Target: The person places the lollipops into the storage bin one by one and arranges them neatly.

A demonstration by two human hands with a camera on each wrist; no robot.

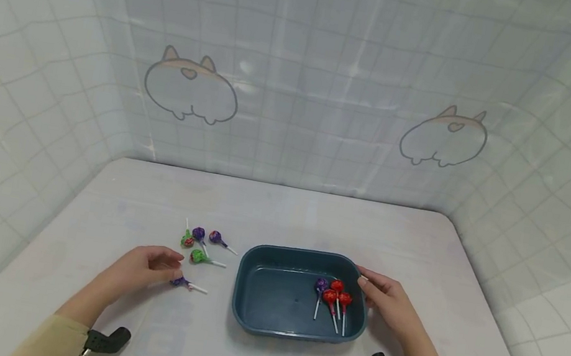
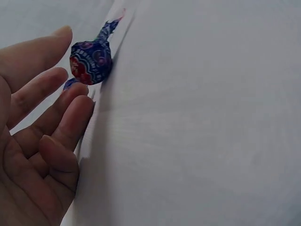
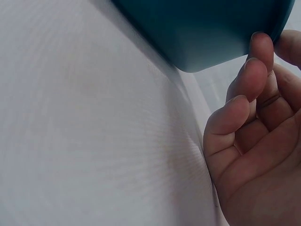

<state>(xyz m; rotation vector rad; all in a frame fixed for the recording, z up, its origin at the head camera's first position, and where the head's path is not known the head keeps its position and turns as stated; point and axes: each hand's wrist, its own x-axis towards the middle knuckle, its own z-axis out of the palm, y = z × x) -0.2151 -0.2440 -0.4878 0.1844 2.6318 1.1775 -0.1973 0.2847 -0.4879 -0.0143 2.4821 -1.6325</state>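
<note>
My left hand (image 1: 148,268) is at a purple-wrapped lollipop (image 1: 181,281) lying on the table, its white stick pointing right. In the left wrist view, thumb and fingers stand apart behind the wrapped head of that lollipop (image 2: 91,62), fingertips close to it. My right hand (image 1: 389,297) holds the right rim of a dark teal plastic bin (image 1: 260,330), thumb over the rim and fingers curled against the outer wall. Inside the bin's right half lie several red lollipops (image 1: 330,297) and a purple lollipop (image 1: 321,285).
Beyond my left hand lie two green lollipops (image 1: 198,256) and two more purple lollipops (image 1: 216,236). The white-covered table (image 1: 301,221) ends at a grid-patterned curtain (image 1: 307,118) at the back and sides. Each wrist carries a black camera mount (image 1: 108,340).
</note>
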